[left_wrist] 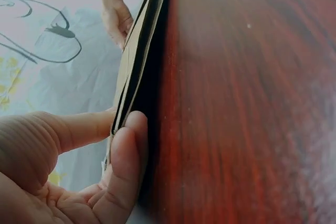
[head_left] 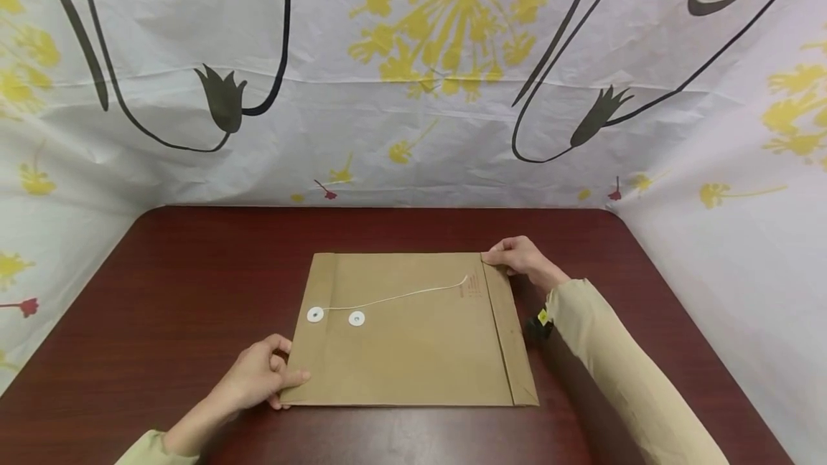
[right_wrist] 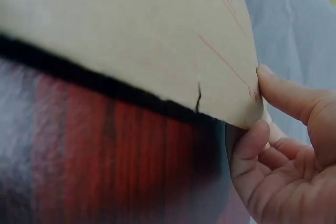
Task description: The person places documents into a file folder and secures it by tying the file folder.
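A brown kraft-paper string-tie envelope (head_left: 413, 357) lies sideways over the table in the head view, its left side toward the lower left. Two white button discs (head_left: 357, 318) sit near its left flap, and a white string (head_left: 400, 296) runs from the left disc toward red print at the upper right. My left hand (head_left: 261, 372) pinches the lower left edge, thumb on top. In the left wrist view the envelope's layered edge (left_wrist: 137, 51) shows between thumb and fingers, tilted close over the table. My right hand (head_left: 522, 258) pinches the upper right corner between thumb and fingers.
The dark red wood-grain table (head_left: 194, 271) spreads around the envelope. A white cloth (head_left: 413, 149) with yellow and grey flower prints hangs behind the table and along both sides. A small black device with a yellow mark (head_left: 541, 320) is at the right wrist.
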Demonstrator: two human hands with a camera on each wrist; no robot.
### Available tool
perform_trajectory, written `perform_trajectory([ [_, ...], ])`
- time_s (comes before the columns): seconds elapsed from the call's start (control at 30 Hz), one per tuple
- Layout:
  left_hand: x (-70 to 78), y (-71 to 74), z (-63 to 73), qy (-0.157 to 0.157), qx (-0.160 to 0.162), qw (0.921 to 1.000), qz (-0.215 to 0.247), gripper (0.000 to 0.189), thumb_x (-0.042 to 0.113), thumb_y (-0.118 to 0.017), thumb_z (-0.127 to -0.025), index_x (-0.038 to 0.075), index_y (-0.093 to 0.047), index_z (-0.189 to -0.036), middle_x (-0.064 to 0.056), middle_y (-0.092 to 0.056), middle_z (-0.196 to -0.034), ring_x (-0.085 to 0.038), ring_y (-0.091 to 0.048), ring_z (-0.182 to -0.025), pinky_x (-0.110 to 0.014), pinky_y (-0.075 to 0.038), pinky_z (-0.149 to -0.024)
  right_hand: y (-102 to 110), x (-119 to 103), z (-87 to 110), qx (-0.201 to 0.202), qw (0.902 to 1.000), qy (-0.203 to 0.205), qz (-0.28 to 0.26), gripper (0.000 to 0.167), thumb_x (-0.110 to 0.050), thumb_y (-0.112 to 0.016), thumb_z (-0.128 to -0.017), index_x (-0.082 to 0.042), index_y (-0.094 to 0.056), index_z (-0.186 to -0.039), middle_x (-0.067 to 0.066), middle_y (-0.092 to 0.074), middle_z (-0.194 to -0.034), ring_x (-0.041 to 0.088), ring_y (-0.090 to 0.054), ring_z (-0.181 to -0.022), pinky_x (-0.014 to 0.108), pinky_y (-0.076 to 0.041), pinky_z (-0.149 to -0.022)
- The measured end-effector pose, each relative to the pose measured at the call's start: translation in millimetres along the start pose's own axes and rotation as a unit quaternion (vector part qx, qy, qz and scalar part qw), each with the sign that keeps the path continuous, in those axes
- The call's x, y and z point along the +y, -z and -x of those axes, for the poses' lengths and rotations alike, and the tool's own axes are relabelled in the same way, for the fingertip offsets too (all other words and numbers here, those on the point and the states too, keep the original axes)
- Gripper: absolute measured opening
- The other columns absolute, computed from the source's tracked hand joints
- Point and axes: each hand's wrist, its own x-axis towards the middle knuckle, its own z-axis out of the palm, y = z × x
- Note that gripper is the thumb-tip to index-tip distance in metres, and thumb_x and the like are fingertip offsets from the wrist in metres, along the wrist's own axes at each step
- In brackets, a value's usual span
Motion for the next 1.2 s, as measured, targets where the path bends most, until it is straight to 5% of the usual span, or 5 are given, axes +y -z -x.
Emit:
perform_trajectory([
  [0.43,9.5,-15.8,7.7,-0.06,0.11,0.9736,-0.191,0.055,0.012,-0.084,-0.065,-0.003,-0.05,-0.106,-0.002,-0.05,-0.074,-0.014,-0.047,-0.059,-0.029,-0.043,-0.057,-10,-5,3.5,0.022,0.9921,0.031,0.12,0.023,-0.016,-0.072,-0.081,0.0,-0.058,-0.091,0.008,-0.058,-0.08,0.019,-0.048,-0.068,0.029,-0.041,-0.059],
  [0.67,7.6,-19.7,12.8,-0.225,0.117,0.9049,-0.342,0.042,0.015,-0.083,-0.066,0.003,-0.068,-0.103,-0.013,-0.054,-0.105,-0.027,-0.057,-0.084,-0.043,-0.049,-0.068,-16,-9,5.7,0.041,0.9798,0.058,0.187,0.029,-0.014,-0.075,-0.078,0.002,-0.059,-0.096,0.014,-0.058,-0.091,0.026,-0.053,-0.08,0.035,-0.045,-0.068],
  [0.8,5.1,-20.9,14.7,-0.315,0.082,0.8666,-0.378,0.037,0.015,-0.08,-0.07,0.002,-0.07,-0.102,-0.017,-0.058,-0.113,-0.031,-0.055,-0.102,-0.047,-0.049,-0.079,-22,-15,11.7,0.063,0.9548,0.114,0.267,0.029,-0.012,-0.074,-0.079,0.002,-0.06,-0.1,0.02,-0.056,-0.102,0.038,-0.051,-0.096,0.046,-0.046,-0.075],
  [0.97,3.2,-23.6,20.1,-0.315,0.049,0.8715,-0.373,0.035,0.011,-0.074,-0.076,-0.001,-0.067,-0.108,-0.02,-0.056,-0.123,-0.033,-0.054,-0.111,-0.044,-0.05,-0.081,-44,-30,22.8,0.097,0.8924,0.275,0.345,0.023,-0.008,-0.074,-0.077,-0.001,-0.065,-0.098,0.015,-0.062,-0.101,0.037,-0.056,-0.096,0.047,-0.049,-0.074],
  [1.2,7.2,-25.5,24.3,-0.268,0.028,0.8901,-0.367,0.037,0.011,-0.07,-0.081,-0.002,-0.064,-0.115,-0.02,-0.053,-0.129,-0.035,-0.05,-0.119,-0.045,-0.049,-0.084,-91,-67,42.4,-0.053,0.8348,0.444,0.322,0.018,-0.005,-0.067,-0.083,-0.003,-0.068,-0.101,0.007,-0.067,-0.099,0.021,-0.062,-0.096,0.034,-0.048,-0.086],
])
